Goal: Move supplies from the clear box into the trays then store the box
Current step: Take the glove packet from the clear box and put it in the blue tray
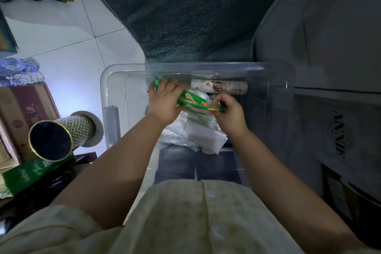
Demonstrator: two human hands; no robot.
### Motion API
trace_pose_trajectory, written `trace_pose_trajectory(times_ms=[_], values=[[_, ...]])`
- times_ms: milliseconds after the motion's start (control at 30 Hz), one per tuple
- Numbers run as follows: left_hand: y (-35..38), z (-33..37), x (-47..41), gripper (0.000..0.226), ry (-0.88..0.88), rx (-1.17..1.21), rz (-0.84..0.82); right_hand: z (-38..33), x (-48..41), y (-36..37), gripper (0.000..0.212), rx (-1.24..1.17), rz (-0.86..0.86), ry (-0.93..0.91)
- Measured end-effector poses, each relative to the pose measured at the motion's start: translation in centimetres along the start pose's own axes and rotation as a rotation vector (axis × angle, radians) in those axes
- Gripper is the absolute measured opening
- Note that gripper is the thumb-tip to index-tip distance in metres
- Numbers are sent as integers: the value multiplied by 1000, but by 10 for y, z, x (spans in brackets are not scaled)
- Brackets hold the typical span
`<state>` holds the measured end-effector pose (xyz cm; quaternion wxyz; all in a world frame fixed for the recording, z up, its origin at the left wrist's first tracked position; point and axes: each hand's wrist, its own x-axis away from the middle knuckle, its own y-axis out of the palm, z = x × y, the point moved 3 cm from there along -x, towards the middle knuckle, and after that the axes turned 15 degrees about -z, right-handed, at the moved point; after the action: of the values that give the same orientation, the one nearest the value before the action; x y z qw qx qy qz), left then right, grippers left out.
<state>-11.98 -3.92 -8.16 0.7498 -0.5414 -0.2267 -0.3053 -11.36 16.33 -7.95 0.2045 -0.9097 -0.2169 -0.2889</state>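
- Two bare hands reach down into the clear box in the head view, both meeting on one green packet.
- Left hand lies over the packet's far-left end, fingers curled down around it and closed on the wrapper.
- Right hand pinches the packet's near-right end, where an orange patch shows, between thumb and fingertips.
- Green packet is a flat, elongated wrapper; its long axis runs diagonally from upper left, under the left hand, to lower right at the right hand's pinch. Whether it is lifted clear of what lies beneath cannot be told.
- Under the packet sits a heap of white plastic bags, near the middle of the box.
- Along the box's far wall lies a pale roll with brown round markings, its long axis running left to right, just beyond the packet.
- Clear box stands on the floor, its far rim against a dark green rug and its left part over white tiles.
- Left of the box, a patterned tube lies tilted with its dark open end toward the camera, resting on a green carton beside a maroon cardboard box.
- Right of the box stands a grey cabinet.
- At the bottom edge, the person's cream shirt fills the frame.
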Motion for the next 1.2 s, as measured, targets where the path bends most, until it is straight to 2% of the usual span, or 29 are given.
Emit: trace_pose_trajectory(times_ms=[67, 167, 267, 367, 500, 567, 700, 833, 1100, 1200], values=[[-14, 10, 13, 60, 41, 5, -32, -10, 21, -11, 58, 33, 24, -45], [-35, 30, 36, 47, 49, -2, 8, -32, 50, -32, 54, 101, 38, -84], [-57, 56, 67, 40, 65, 16, 115, -63, 77, -49, 43, 277, 22, -180], [-78, 83, 102, 37, 81, -84, 247, -96, 100, -62, 57, 398, 75, -264], [-102, 116, 140, 37, 43, -174, 345, -129, 125, -52, 61, 784, 14, -358], [-109, 128, 158, 35, 45, -186, 383, -137, 140, -48, 51, 893, 83, -370], [-111, 142, 189, 36, 88, -191, 443, -143, 174, -48, 39, 874, 286, -406], [-98, 145, 213, 37, 237, -228, 403, -135, 219, -30, 35, 850, 456, -322], [-34, 164, 285, 39, 664, -478, 314, -85, 343, 54, 32, 695, 756, -12], [0, 188, 315, 37, 815, -560, 219, -61, 399, 79, 29, 634, 830, 115]])
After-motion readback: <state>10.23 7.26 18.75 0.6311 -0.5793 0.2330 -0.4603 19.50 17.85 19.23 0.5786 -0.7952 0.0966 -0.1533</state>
